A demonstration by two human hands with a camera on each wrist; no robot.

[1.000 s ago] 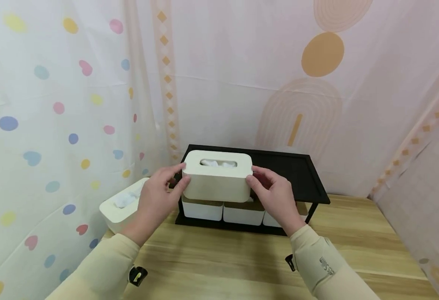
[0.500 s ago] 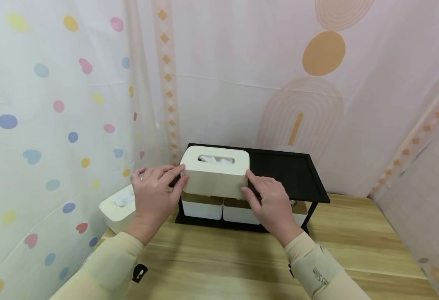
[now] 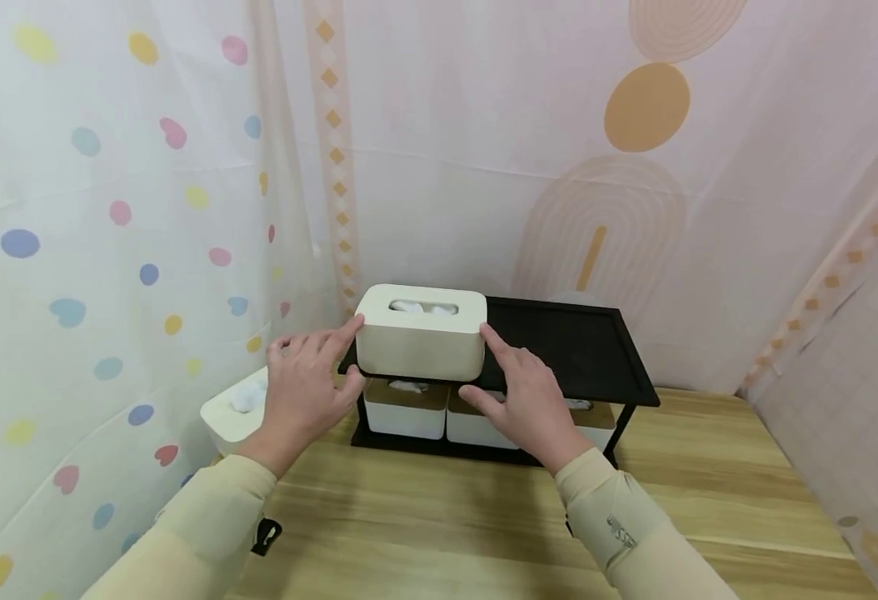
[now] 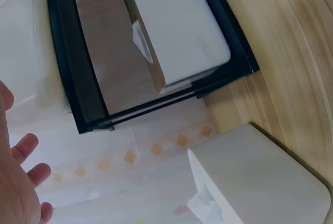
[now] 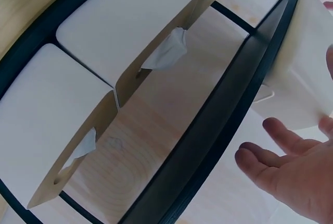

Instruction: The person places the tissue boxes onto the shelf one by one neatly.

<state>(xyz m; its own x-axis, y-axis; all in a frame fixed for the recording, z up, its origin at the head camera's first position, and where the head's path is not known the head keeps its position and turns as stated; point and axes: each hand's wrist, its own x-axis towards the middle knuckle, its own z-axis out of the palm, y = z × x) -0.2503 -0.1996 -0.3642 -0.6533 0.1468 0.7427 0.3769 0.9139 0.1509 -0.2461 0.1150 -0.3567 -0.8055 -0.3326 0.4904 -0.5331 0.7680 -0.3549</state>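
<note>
A cream tissue box (image 3: 420, 350) with white tissue in its oval slot sits on the left end of the black two-tier rack (image 3: 570, 350). At its left side is my left hand (image 3: 304, 392), index fingertip on the upper edge and thumb off the box. My right hand (image 3: 529, 408) is at the opposite side, its index fingertip at the edge and its thumb lower, in front of the rack. Spread fingers (image 5: 283, 135) show beside the box in the right wrist view. In the left wrist view, the fingers (image 4: 26, 146) of the left hand are loosely spread.
Below, several white tissue boxes with wood-brown lids (image 3: 406, 421) stand in a row on the lower tier. Another cream tissue box (image 4: 265, 177) rests on the wooden table (image 3: 439, 533), left of the rack. Patterned curtains (image 3: 439, 208) hang behind and at the sides.
The tissue box has moved back, down and slightly left onto the rack top. Both hands have eased from gripping its sides, their thumbs coming away.
</note>
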